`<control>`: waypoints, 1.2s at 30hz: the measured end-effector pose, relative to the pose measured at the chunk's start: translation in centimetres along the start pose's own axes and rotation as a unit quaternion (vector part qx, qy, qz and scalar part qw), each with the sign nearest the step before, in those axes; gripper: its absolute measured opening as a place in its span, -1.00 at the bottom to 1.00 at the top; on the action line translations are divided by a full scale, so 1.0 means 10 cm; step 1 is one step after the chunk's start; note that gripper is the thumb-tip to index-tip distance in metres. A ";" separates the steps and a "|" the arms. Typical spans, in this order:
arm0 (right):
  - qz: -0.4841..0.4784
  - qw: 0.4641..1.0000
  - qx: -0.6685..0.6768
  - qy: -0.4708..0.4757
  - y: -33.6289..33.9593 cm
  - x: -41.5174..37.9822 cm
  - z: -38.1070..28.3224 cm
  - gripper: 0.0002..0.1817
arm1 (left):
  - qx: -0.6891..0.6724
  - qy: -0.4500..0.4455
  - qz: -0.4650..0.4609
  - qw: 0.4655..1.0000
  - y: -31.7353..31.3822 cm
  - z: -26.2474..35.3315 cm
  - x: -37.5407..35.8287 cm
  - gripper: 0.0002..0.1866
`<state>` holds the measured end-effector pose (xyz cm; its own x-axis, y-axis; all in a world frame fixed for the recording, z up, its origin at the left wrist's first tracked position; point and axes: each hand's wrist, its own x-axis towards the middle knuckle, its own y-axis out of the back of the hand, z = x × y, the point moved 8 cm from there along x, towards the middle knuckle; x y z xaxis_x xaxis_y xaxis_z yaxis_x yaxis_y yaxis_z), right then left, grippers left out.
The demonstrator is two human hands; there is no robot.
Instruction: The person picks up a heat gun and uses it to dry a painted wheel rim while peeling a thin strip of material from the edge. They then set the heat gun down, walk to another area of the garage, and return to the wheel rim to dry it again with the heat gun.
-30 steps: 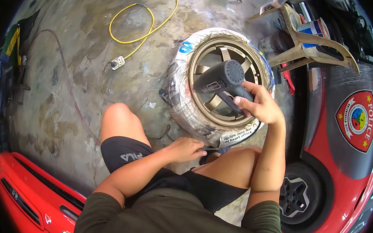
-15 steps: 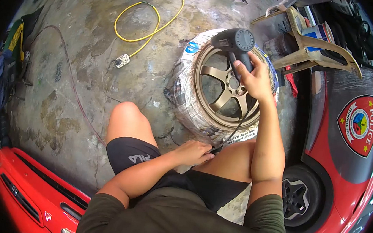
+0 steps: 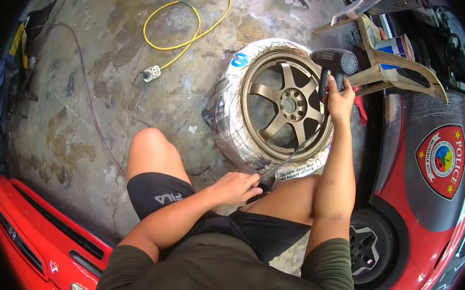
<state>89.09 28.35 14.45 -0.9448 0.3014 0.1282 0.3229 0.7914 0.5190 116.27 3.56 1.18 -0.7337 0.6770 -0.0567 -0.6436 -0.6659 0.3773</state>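
My right hand (image 3: 340, 98) is closed around the handle of a black hair dryer (image 3: 333, 60), held over the upper right edge of a bronze six-spoke wheel rim (image 3: 291, 106). Newspaper and plastic cover the tire (image 3: 226, 117) around the rim, which lies flat on the floor. A dark cord (image 3: 295, 153) runs from the dryer across the rim toward my lap. Over my thigh, my left hand (image 3: 237, 187) has its fingers curled at the cord, and the exact grip is partly hidden.
A yellow extension cord (image 3: 197, 35) ends in a socket box (image 3: 152, 73) on the concrete. A worn plastic chair (image 3: 378, 63) stands at upper right beside a red and grey police car (image 3: 426, 223). Another red car (image 3: 37, 239) is at lower left. A thin hose (image 3: 88, 94) crosses the floor.
My right hand has moved the hair dryer to the right, from above the rim's middle toward its outer edge, uncovering the hub. My left hand has shifted slightly, its thumb now more apart.
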 end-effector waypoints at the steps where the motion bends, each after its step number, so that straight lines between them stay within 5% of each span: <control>1: 0.011 1.000 0.001 -0.009 0.07 0.01 0.05 -0.56 | 0.003 -0.002 0.003 1.000 -0.01 -0.02 0.00 -0.60; 25: 0.129 0.979 -0.031 -0.154 1.38 -0.53 0.77 -0.65 | 0.020 -0.021 -0.084 0.996 -0.23 0.10 0.16 -0.60; 36: 0.052 0.974 -0.057 -0.212 1.86 -1.22 0.76 -0.70 | 0.023 -0.036 -0.131 0.990 -0.35 0.11 0.07 -0.60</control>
<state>107.10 43.47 16.10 -0.7912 0.5895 -0.1630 0.3851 0.6872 0.6160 118.29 6.68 0.85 -0.5241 0.8465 -0.0936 -0.7983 -0.4500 0.4002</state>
